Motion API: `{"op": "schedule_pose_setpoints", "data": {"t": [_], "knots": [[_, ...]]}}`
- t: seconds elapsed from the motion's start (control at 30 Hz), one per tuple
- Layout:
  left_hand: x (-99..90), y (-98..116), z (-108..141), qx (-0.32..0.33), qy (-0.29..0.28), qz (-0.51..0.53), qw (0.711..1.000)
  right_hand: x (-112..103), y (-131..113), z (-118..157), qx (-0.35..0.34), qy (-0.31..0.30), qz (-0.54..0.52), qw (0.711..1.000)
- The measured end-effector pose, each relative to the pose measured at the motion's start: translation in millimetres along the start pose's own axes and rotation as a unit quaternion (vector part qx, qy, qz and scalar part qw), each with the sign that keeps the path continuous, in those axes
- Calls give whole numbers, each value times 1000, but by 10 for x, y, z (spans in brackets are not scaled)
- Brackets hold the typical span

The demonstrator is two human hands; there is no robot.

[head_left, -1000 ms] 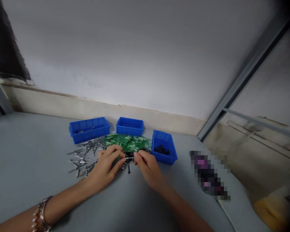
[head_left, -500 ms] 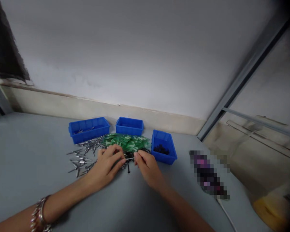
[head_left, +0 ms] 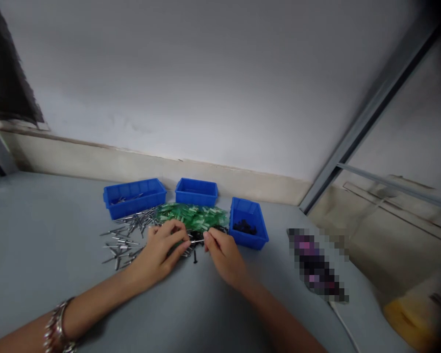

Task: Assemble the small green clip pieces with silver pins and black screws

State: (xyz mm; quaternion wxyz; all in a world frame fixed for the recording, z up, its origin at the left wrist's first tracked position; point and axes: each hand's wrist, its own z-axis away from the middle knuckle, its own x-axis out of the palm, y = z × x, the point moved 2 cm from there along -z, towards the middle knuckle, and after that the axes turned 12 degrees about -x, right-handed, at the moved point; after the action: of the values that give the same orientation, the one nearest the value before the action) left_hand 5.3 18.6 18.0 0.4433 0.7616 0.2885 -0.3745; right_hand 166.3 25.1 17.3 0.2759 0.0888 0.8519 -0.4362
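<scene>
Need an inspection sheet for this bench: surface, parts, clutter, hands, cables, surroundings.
Surface: grey tabletop, no spills seen.
Parts: silver rivet-like pins loose at left; green plastic packets heaped mid-bench; left blue bin holds a few pins, right blue bin black pieces; middle blue bin stands behind the packets.
Clutter: black screw-like piece in front of the heap; pixelated item at right, unidentifiable.
Hands: left hand and right hand pinch a thin metal pin between them.
Cables: pale cable by the pixelated item.
Surroundings: pale wall behind, metal frame and blurred yellow item at right.
</scene>
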Motion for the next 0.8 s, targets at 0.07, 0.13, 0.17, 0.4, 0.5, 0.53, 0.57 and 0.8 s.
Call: {"op": "schedule_pose_setpoints", "data": {"t": [0.07,0.13,0.17,0.4,0.5,0.53,0.57,0.8], "knots": [[24,4,6,5,-31,6,999,-28,-28,-3,-12,14,1,1000],[31,11,9,2,-43,19,999,-42,-45,-3,-15,17,6,1000],[28,14,8,-3,-43,28,999,-44,-47,-2,-13,18,10,1000],[-1,9,-36,-30,-48,117,992,-11,-27,9,-18,21,-3,1000],[-4,1,-42,-42,-38,135,989,5,-31,11,-27,17,-6,999],[-6,2,-41,-47,-37,136,989,6,-35,11,-30,20,-6,999],[-7,4,-38,-51,-39,135,989,3,-39,11,-31,26,-7,999],[-8,44,-20,-42,-59,158,985,-15,-44,12,-33,56,-8,998]]}}
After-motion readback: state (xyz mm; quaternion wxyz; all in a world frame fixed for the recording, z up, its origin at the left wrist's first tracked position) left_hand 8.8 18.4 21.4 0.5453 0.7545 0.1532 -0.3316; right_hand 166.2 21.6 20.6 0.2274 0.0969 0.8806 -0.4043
